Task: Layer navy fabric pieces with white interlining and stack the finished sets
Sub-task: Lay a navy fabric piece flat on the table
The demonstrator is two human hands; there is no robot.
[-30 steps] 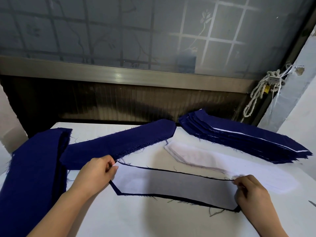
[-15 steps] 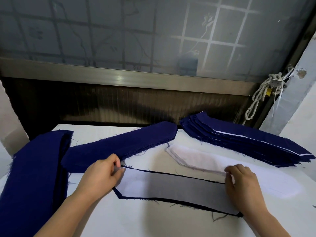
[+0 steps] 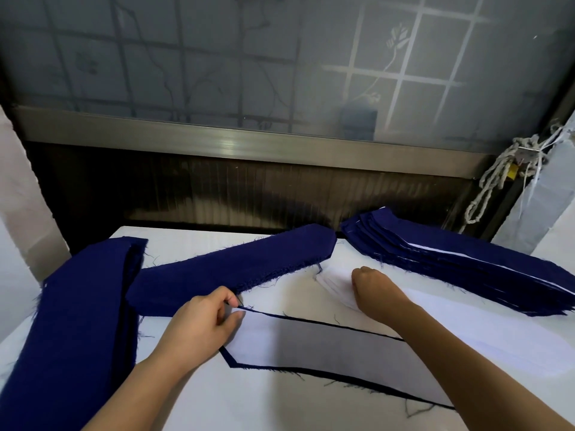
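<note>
Left hand [image 3: 205, 321]: pinches the 9 o'clock tip of the layered set [image 3: 326, 346].
Right hand [image 3: 373, 287]: curled on the interlining pile [image 3: 337, 286] at 1 o'clock; grip cannot be told.
Risk: several sheets may lift together, and a tug could skew the layers.

Frosted window [image 3: 280, 57] up top, grid lines showing through; metal rail [image 3: 249, 144] beneath, dark ribbed panel [image 3: 249, 194] below, knotted rope [image 3: 497, 178] hanging right, white bench [image 3: 280, 405] in front.

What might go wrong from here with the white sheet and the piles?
The white sheet is held only at its left end by the left hand, so it may slip off the navy piece below. The right hand, on the white pile, may lift several thin sheets together.
</note>
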